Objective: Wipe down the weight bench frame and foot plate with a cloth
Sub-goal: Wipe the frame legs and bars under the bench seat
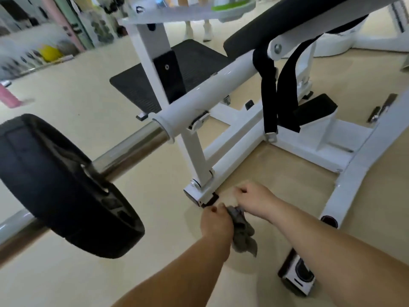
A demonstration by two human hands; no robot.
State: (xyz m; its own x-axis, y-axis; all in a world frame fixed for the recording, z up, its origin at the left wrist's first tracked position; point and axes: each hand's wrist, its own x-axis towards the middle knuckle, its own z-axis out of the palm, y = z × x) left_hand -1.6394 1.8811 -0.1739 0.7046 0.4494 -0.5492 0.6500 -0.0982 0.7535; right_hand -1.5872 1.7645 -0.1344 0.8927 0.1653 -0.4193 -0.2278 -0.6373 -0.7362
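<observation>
In the lower centre, the left hand [215, 220] is gripping a crumpled grey cloth [242, 231], which is hanging just below the capped end of the white bench frame's floor rail [234, 155]. The right hand [252, 200] is curling its fingers beside the cloth's top, too blurred to tell whether it is pinching it. The black ribbed foot plate [199, 56] is lying at upper centre, well apart from both hands, while a black weight plate [55, 185] is sitting on a chrome bar [130, 149] at left.

a black weight plate [59, 185] sits on a chrome bar [132, 147] above the beige floor [77, 89]; far left, a yellow ball [49, 53] (blurred) and a pink bottle [8, 97]; white shoes [208, 33] stand at the back.
</observation>
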